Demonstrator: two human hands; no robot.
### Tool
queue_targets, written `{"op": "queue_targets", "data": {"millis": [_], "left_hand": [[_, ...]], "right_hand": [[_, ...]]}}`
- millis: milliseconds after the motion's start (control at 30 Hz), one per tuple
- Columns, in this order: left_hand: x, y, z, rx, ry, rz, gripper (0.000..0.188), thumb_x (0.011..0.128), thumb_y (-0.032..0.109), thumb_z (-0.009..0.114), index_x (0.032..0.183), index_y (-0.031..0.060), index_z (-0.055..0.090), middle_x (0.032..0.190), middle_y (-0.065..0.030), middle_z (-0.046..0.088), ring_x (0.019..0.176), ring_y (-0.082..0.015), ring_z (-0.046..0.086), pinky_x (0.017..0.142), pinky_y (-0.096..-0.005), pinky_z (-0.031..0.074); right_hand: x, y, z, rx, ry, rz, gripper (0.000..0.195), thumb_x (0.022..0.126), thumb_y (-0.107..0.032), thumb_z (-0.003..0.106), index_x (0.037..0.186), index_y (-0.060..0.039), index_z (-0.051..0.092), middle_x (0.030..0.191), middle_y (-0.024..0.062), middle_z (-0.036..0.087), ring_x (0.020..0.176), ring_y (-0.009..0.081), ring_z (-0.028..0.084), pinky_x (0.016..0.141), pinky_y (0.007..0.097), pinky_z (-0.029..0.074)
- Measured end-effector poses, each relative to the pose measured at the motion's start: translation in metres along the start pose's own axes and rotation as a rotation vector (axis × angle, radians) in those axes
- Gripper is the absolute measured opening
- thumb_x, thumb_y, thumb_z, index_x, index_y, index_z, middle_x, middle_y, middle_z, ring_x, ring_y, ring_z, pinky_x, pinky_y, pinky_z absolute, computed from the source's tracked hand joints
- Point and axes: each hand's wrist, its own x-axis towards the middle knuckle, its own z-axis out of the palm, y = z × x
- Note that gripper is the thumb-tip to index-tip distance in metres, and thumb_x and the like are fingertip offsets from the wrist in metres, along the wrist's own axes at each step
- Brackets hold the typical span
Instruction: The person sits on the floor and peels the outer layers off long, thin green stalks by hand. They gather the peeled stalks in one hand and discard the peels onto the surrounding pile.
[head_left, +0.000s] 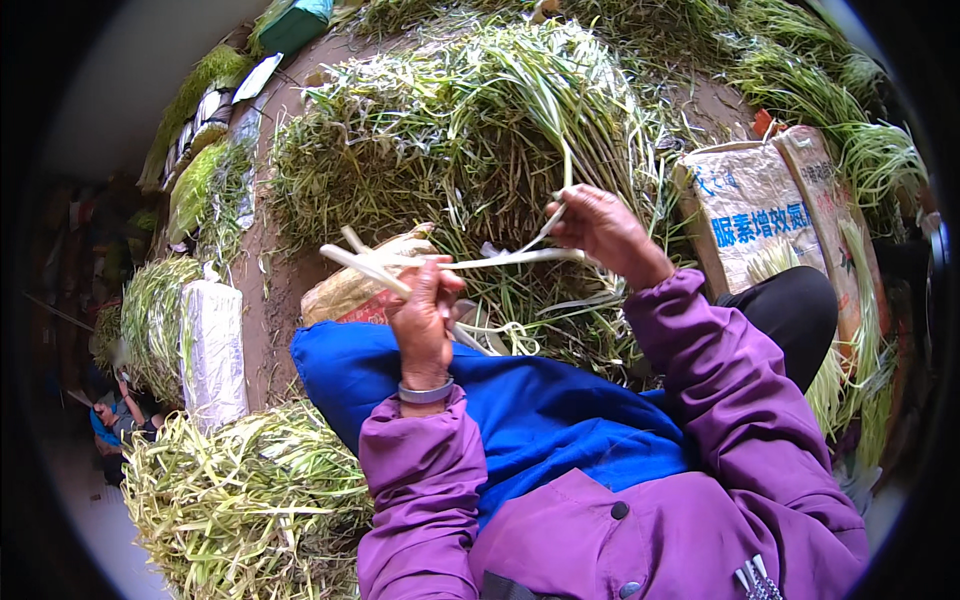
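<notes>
My left hand (426, 315) is closed around several thick pale stalks (366, 268) that cross one another above my lap. One long whitish stalk (517, 259) stretches from there to the right, under my right hand (609, 234). Between the thumb and fingers of that right hand is a leafy stalk (566, 161), its green leaves pointing away from me. A thin pale strip (541, 234) hangs from the same fingers towards the long stalk. Beyond both hands lies a large heap of green leafy stalks (465, 142). A blue cloth (555, 412) covers my lap.
Woven sacks bearing writing (757, 210) stand to the right, with pale peeled stalks (859, 300) beside them. A yellowish sack (367, 281) lies under my left hand. Yellow-green leaves (255, 495) are piled at lower left, near a white sack (215, 352). Another person (120, 420) is far left.
</notes>
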Motion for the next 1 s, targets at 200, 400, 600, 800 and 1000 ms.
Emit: {"op": "queue_targets", "data": {"millis": [200,400,600,800,1000], "left_hand": [[0.006,0.022,-0.024,-0.074,0.127,0.03,0.024,0.092,0.025,0.055,0.101,0.0026,0.056,0.067,0.0005,0.057,0.042,-0.0039,0.035,0.036,-0.0199,0.029],[0.006,0.025,-0.027,-0.087,0.109,0.076,0.024,0.092,0.025,0.055,0.1,0.0025,0.056,0.067,0.0009,0.055,0.042,-0.0048,0.036,0.037,-0.0215,0.03],[0.004,0.024,-0.022,-0.072,0.097,0.081,0.025,0.092,0.025,0.055,0.1,0.0021,0.056,0.067,0.0006,0.054,0.043,-0.0053,0.036,0.037,-0.0212,0.031],[0.001,0.021,-0.024,-0.083,0.076,0.052,0.025,0.092,0.026,0.055,0.1,0.002,0.056,0.067,0.0011,0.053,0.044,-0.0053,0.037,0.038,-0.021,0.031],[0.002,0.021,-0.026,-0.13,0.094,0.065,0.025,0.092,0.026,0.055,0.101,0.003,0.055,0.066,0.0023,0.053,0.044,-0.0051,0.035,0.038,-0.0209,0.03]], "right_hand": [[0.001,-0.064,-0.082,0.125,0.253,-0.241,0.018,0.095,-0.022,0.049,0.094,-0.004,0.052,0.073,0.0028,0.056,0.059,0.0128,0.054,0.059,0.0303,0.049],[-0.004,-0.07,-0.105,-0.996,0.532,0.008,0.022,0.089,-0.022,0.055,0.092,-0.0017,0.062,0.07,0.0048,0.06,0.061,0.0117,0.055,0.057,0.0264,0.048],[0.0,-0.005,-0.063,-0.869,-0.09,0.165,0.072,0.076,-0.022,0.074,0.134,-0.0029,0.036,0.12,0.0151,0.055,0.101,0.0197,0.056,0.083,0.0289,0.045],[-0.001,0.045,-0.052,-0.854,-0.035,0.052,0.086,0.072,-0.018,0.078,0.139,-0.0045,0.026,0.112,0.017,0.057,0.084,0.0181,0.059,0.066,0.0303,0.048],[0.002,0.043,-0.074,-0.668,0.024,0.073,0.041,0.084,-0.016,0.063,0.118,0.0011,0.05,0.076,0.0045,0.06,0.057,0.0093,0.054,0.049,0.0228,0.043]]}}
